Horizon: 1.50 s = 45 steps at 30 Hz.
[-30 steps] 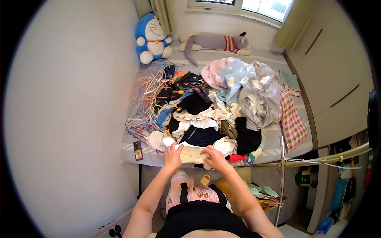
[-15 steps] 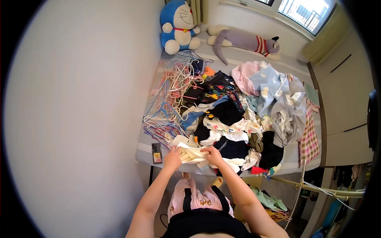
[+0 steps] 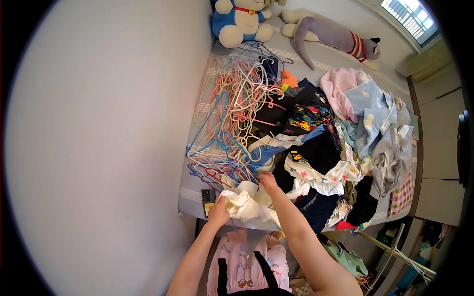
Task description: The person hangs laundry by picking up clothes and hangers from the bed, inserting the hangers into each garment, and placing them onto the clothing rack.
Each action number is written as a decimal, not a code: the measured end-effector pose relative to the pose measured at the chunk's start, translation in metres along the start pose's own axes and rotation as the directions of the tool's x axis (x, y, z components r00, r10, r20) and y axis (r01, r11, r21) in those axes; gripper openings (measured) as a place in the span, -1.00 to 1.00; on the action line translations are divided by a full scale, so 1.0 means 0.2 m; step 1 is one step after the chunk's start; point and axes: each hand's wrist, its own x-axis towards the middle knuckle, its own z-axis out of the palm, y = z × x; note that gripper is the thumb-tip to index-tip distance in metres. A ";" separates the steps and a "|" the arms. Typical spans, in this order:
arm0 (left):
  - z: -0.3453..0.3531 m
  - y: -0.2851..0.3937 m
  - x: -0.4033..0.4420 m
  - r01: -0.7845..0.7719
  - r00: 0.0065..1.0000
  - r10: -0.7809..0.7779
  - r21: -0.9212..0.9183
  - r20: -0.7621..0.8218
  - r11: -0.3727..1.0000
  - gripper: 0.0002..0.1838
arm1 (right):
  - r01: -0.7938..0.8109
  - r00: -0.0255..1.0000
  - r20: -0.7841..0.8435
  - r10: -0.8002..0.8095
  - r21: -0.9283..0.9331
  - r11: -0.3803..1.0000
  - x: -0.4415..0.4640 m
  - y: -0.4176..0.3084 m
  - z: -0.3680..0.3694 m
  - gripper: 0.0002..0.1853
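Observation:
My left hand [image 3: 218, 213] is closed on the edge of a cream-white garment [image 3: 247, 204] at the bed's front edge. The cloth is bunched, so I cannot tell its kind. Up and to the right, my right hand [image 3: 268, 182] is at the border between the tangled clothes hangers [image 3: 232, 118] and the clothes pile. Its fingers look curled together, and what they hold, if anything, cannot be made out. Blue and white cloth [image 3: 266, 153] lies just above that hand. Beside my left hand is a dark phone [image 3: 208, 196].
The clothes pile [image 3: 316, 153] spreads over the bed, with pink, blue and grey bedding [image 3: 370, 113] at its right. A blue-and-white plush toy [image 3: 242, 24] and a long grey plush cat [image 3: 335, 37] sit at the back. A rack pole [image 3: 395, 251] stands at lower right.
My right hand has left the cream-white garment and moved up to the hangers' edge. My left hand still grips the garment, which is now more bunched. The camera view has shifted.

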 end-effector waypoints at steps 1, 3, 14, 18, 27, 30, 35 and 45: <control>0.00 -0.02 0.01 0.001 1.000 -0.001 -0.008 0.002 1.000 -0.58 | -0.001 0.999 0.039 0.002 -0.036 0.999 0.06 0.01 0.00 -0.65; 0.01 -0.07 0.02 -0.018 1.000 0.018 -0.012 -0.007 1.000 -0.55 | 0.017 0.999 0.038 -0.016 -0.018 1.000 0.13 0.04 0.03 -0.78; -0.02 -0.03 0.06 0.073 0.994 -0.070 -0.034 0.087 0.997 -0.50 | 0.084 0.994 0.067 -0.084 0.014 0.996 0.02 0.04 0.13 -0.47; 0.04 -0.06 0.07 0.008 1.000 -0.008 -0.016 0.015 1.000 -0.55 | -0.048 0.993 0.094 0.069 -0.205 0.978 0.08 0.06 0.16 -0.52; 0.05 0.01 0.10 0.036 0.999 -0.032 -0.086 0.042 0.996 -0.53 | 0.149 0.987 0.030 -0.158 0.213 0.966 -0.07 -0.03 0.01 -0.76; 0.04 0.07 0.10 0.007 1.000 -0.005 -0.096 0.029 0.995 -0.53 | 0.280 0.955 -0.014 -0.297 0.370 0.886 -0.18 -0.06 -0.05 -0.73; 0.04 0.19 0.08 0.043 0.999 -0.046 -0.138 -0.018 0.989 -0.53 | 0.394 0.912 -0.142 -0.385 0.565 0.725 -0.42 -0.18 -0.17 -0.69; 0.15 0.39 0.12 -0.197 0.968 0.074 -0.538 -0.242 0.820 -0.42 | 0.365 0.907 -0.174 -0.383 0.777 0.513 -0.84 -0.47 -0.42 -0.74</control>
